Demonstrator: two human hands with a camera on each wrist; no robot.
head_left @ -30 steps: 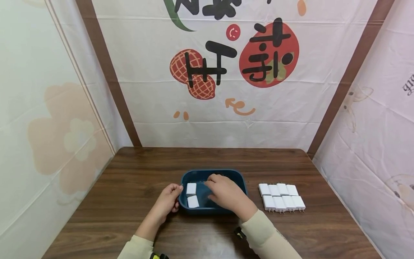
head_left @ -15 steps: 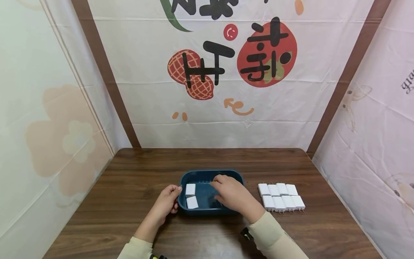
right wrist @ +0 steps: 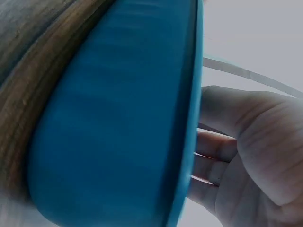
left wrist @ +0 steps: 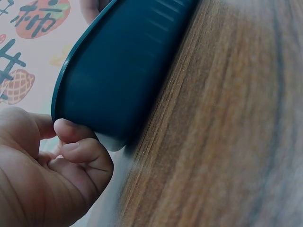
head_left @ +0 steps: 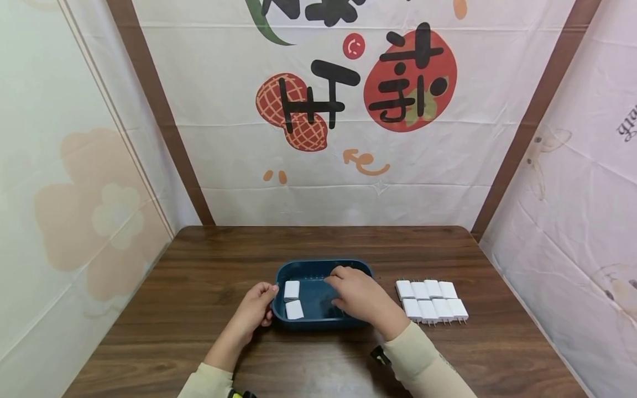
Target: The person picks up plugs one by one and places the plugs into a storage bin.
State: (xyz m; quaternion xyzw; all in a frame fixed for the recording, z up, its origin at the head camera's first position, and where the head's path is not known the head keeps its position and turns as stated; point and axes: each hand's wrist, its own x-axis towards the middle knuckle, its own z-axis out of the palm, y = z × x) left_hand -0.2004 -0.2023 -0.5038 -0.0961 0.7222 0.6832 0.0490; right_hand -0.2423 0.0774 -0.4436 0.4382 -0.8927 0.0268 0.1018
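On the wooden table stands a dark blue plastic tray (head_left: 313,323). My left hand (head_left: 257,309) pinches its left rim between thumb and curled fingers; the left wrist view shows this hand (left wrist: 52,165) close up. At the tray's left end lie two white plug chargers (head_left: 292,290). My right hand (head_left: 359,293) reaches over the front rim into the right half of the tray, thumb and forefinger apart. Beyond the tray wall (right wrist: 109,123), the right wrist view shows that palm (right wrist: 265,151) with nothing in it. The fingertips are hidden there, so whether they hold anything is unclear.
Right of the tray, several white plug chargers (head_left: 432,301) lie side by side in two rows, prongs pointing outward. A printed white cloth (head_left: 229,160) hangs behind the table (head_left: 209,276), with more cloth at both sides.
My right hand has shifted a little to the right inside the tray. My left hand stays at the left rim. The chargers keep their places.
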